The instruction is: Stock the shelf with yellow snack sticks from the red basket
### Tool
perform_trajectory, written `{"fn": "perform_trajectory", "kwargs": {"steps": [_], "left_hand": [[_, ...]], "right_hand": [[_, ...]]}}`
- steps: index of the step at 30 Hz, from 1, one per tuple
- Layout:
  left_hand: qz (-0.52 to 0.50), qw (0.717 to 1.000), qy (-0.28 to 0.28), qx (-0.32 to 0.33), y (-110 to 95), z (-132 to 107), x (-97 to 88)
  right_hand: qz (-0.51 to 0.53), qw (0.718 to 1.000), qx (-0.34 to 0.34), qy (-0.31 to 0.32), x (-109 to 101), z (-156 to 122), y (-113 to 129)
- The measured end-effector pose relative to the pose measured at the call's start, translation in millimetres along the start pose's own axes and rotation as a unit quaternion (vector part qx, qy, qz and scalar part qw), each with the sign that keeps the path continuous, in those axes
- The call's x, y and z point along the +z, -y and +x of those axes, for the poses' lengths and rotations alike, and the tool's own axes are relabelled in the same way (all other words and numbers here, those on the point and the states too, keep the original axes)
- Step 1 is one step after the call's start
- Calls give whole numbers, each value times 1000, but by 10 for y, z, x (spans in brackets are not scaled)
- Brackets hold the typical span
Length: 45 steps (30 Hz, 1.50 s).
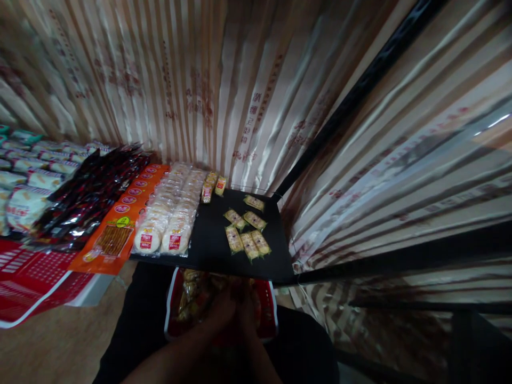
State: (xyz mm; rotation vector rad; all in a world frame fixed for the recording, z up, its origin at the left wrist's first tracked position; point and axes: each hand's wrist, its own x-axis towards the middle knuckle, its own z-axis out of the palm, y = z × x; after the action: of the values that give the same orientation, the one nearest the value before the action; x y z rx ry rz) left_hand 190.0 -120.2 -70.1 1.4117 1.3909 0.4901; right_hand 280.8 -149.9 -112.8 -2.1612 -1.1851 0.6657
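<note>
Left hand (224,301) and right hand (245,302) both down in the red basket (169,312), among wrapped packets (188,300); too dark to tell whether either grip is spread or pinching. Similar-sized packs (250,246) lie loose on the black shelf (211,232). Judgement: handle packets lightly, avoid crushing, mind the shelf's front edge.

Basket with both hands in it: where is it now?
In the head view, the red basket sits at bottom centre, between the dark-clothed legs, just below the front edge of the black shelf.
</note>
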Motion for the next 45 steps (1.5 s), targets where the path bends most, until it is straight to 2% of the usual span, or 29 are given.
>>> {"fn": "perform_trajectory", "kwargs": {"steps": [3, 5, 11, 16, 19, 22, 28, 33, 38, 42, 45], "left_hand": [[30, 998, 53, -34, -31, 14, -30], [47, 996, 53, -53, -73, -7, -66], [47, 995, 26, -80, -159, -179, -227], [47, 996, 1, -73, -115, -409, -403], [42, 997, -26, -58, -84, -562, -510], [25, 998, -47, -30, -85, -698, -617], [-34, 988, -135, 62, -171, -841, -814], [-52, 969, -194, 144, -314, -780, -978], [-15, 951, -230, 207, -451, -582, -1103], [20, 942, -262, 209, -575, -394, -1183], [49, 942, -268, 196, -695, -252, -1244]], "right_hand": [[36, 999, -3, -19, 13, 24, 6], [71, 997, -4, -21, 10, 30, 23], [127, 992, 11, -4, -62, -94, 192], [171, 985, 4, 17, -99, -331, 341], [196, 980, 6, 23, -110, -478, 398], [196, 980, -21, 24, -162, -594, 500], [229, 971, -61, 38, -322, -697, 873], [179, 977, -102, 48, -432, -617, 1201], [150, 980, -123, 40, -563, -416, 1582], [80, 990, -111, 14, -631, -213, 1857], [66, 990, -127, 5, -616, -24, 1975]]}}
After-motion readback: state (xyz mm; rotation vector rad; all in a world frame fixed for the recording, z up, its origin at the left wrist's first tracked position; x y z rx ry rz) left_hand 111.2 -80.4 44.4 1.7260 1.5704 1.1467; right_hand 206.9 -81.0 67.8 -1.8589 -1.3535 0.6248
